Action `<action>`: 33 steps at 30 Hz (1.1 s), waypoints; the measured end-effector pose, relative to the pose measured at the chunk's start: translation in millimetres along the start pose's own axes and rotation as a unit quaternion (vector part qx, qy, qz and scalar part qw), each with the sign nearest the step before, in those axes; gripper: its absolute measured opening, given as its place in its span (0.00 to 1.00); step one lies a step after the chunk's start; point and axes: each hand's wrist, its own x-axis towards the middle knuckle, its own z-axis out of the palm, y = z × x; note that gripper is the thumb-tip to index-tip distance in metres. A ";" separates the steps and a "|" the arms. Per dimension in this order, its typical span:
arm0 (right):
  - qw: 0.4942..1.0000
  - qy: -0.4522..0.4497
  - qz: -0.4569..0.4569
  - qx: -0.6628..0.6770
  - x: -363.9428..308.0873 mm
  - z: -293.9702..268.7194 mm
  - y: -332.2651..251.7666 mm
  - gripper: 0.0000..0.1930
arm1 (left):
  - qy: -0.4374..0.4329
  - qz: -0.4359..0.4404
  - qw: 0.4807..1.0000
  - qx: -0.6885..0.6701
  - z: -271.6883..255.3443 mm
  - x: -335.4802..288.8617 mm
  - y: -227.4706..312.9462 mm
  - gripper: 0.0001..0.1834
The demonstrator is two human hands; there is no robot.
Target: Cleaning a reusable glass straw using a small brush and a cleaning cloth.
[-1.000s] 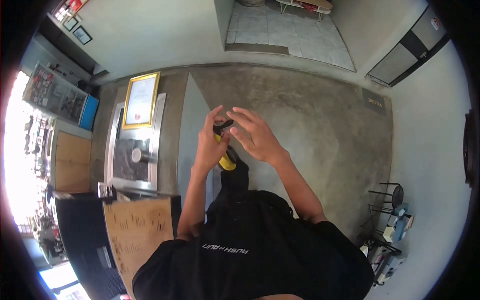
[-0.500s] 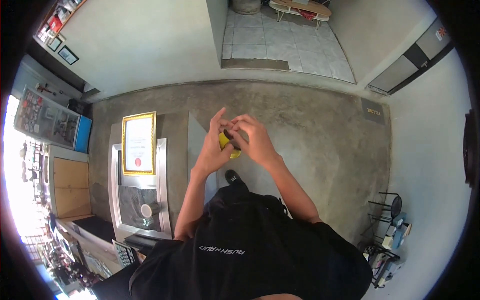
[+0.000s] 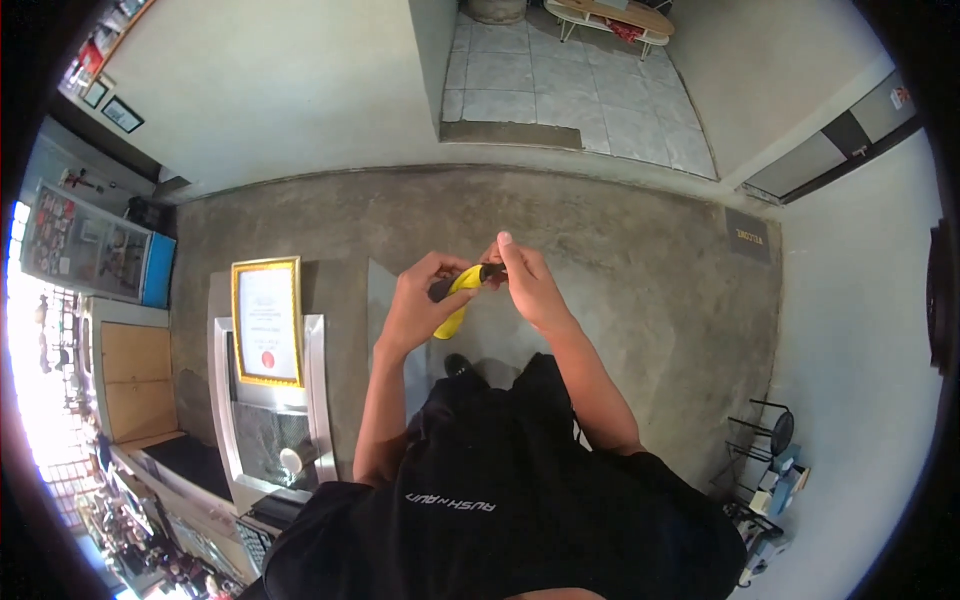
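Between my two hands, in front of my body, is a curved yellow-and-black thing [image 3: 452, 322] that looks soft or bendable; I cannot tell its exact kind. My left hand [image 3: 410, 303] grips it, with the thumb across the yellow part and the fingers behind a dark part. My right hand [image 3: 534, 290] pinches its dark upper end, thumb pointing up and away from me. The right fingertips are partly hidden behind that hand.
To my left, a gold-framed certificate [image 3: 267, 322] stands on a silver-framed glass-topped counter [image 3: 322, 400], near a pale cup [image 3: 291, 461]. A display case [image 3: 85, 240] is further left. Black chairs [image 3: 780, 432] and a doormat [image 3: 747, 235] are on the right, on the concrete floor [image 3: 640, 260].
My right hand has turned thumb-up and shifted slightly right, onto the dark end. The yellow-and-black thing now shows more of its length, tilted between both hands.
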 end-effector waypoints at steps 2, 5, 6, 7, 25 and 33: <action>0.999 0.005 0.006 0.052 15.0 -20.8 -6.3 0.29 | -0.001 -0.019 1.000 0.010 7.3 18.9 -4.7 0.16; 0.996 -0.002 0.030 0.084 40.2 -61.6 -9.6 0.29 | 0.012 -0.048 0.998 0.039 24.0 51.3 -16.0 0.14; 0.996 -0.006 0.030 0.085 52.5 -73.9 -12.4 0.29 | 0.025 -0.058 0.996 0.057 30.9 62.7 -18.9 0.13; 0.995 -0.013 0.031 0.092 66.1 -88.6 -17.2 0.28 | 0.031 -0.060 0.996 0.058 40.1 76.2 -18.6 0.13; 0.975 -0.113 0.051 0.185 272.7 -244.5 -77.1 0.19 | 0.267 -0.114 0.921 0.261 134.5 233.9 -9.2 0.13; 0.964 -0.119 0.054 0.232 335.8 -221.6 -76.3 0.17 | 0.320 -0.173 0.869 0.335 102.7 239.8 -24.2 0.14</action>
